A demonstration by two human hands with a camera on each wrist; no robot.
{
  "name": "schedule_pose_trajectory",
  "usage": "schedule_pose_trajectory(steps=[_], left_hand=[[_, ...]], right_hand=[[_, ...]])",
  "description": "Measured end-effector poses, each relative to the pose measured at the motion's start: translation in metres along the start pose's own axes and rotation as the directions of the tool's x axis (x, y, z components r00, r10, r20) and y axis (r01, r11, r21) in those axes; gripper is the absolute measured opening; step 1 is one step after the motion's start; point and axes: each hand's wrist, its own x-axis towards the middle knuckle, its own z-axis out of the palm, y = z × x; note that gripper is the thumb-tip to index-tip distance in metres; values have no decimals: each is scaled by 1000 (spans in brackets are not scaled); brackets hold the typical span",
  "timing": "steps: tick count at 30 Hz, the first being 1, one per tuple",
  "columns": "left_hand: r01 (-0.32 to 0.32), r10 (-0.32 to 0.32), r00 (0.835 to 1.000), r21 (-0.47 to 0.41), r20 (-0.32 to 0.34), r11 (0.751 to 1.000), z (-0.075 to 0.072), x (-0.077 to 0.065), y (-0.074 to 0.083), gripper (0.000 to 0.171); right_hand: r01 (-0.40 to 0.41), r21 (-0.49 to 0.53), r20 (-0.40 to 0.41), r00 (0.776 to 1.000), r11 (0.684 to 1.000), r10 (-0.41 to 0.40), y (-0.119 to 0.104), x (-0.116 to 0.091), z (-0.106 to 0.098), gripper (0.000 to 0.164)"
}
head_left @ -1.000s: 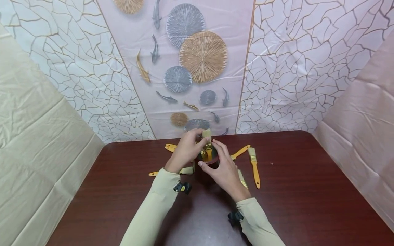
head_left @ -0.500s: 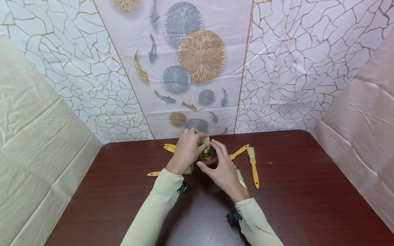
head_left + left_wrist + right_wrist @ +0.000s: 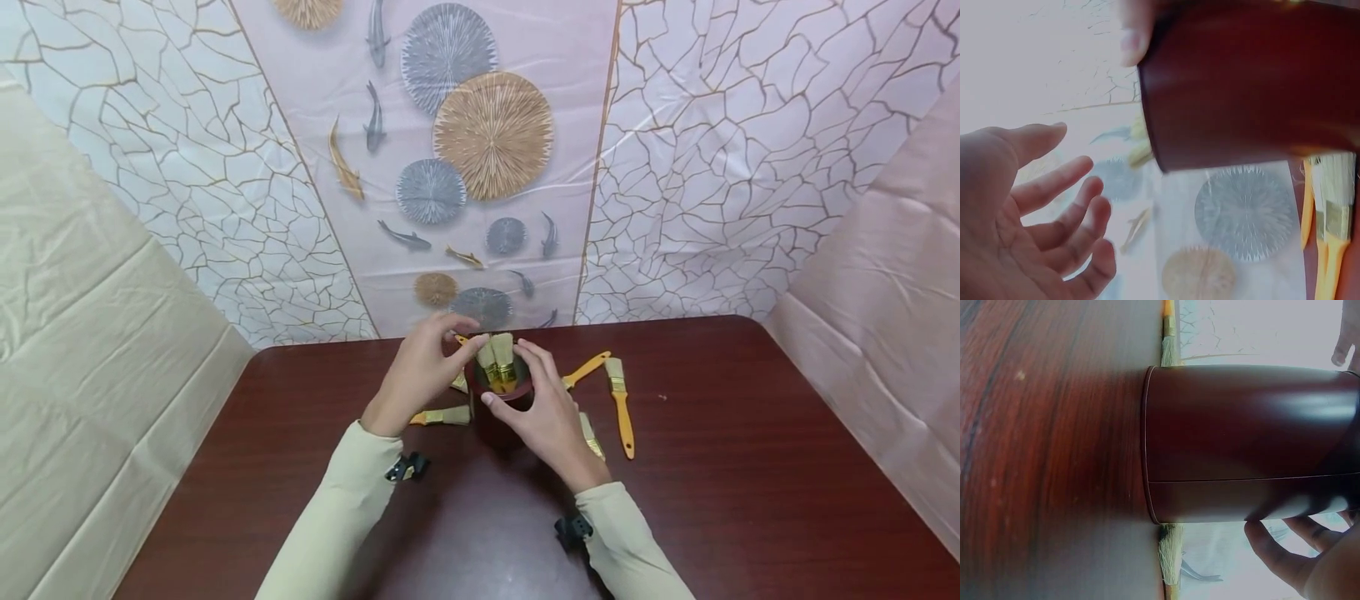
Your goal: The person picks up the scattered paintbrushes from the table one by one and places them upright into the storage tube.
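The right hand (image 3: 543, 408) gripped the dark red cup (image 3: 1247, 437), which stood upright on the table (image 3: 712, 483) with paintbrushes (image 3: 503, 352) in it; the left hand (image 3: 420, 367), fingers loose, hovered just left.

Dark red cylindrical holder (image 3: 1241, 437): upright, mouth up, thin seam along its side. Right hand (image 3: 551, 417) holds it near the rim; left hand (image 3: 423, 362), fingers loosely bent, near the rim but apart. Inside: two flat paintbrushes (image 3: 495, 354), side by side, cream bristles up, gold ferrules. More yellow-handled brushes (image 3: 622, 407) lie flat to both sides.
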Motion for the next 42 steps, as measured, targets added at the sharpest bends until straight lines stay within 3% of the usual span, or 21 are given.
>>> schedule_pose_trajectory(steps=[5, 9, 19, 29, 38, 42], left_hand=[[16, -14, 999, -76, 34, 997, -15, -9, -9, 24], [15, -8, 997, -84, 82, 996, -22, -13, -22, 22], [129, -121, 971, -27, 208, 991, -24, -32, -76, 23], [211, -201, 915, 9, 350, 977, -7, -40, -124, 27], [262, -269, 874, 74, 405, 962, 9, -44, -136, 25], [264, -283, 878, 104, 387, 959, 17, -46, -137, 23]], right_hand=[[2, 5, -1, 1000, 1000, -2, 1, 0, 0, 87], [3, 8, 1, 1000, 1000, -3, 0, 0, 0, 87], [-2, 2, 11, 1000, 1000, 2, -1, 0, 1, 88], [-14, 5, 16, 1000, 1000, 14, 0, -2, -1, 87], [-13, 5, 11, 1000, 1000, 12, 0, -3, -1, 87], [-12, 9, 19, 1000, 1000, 12, -1, -2, 0, 87]])
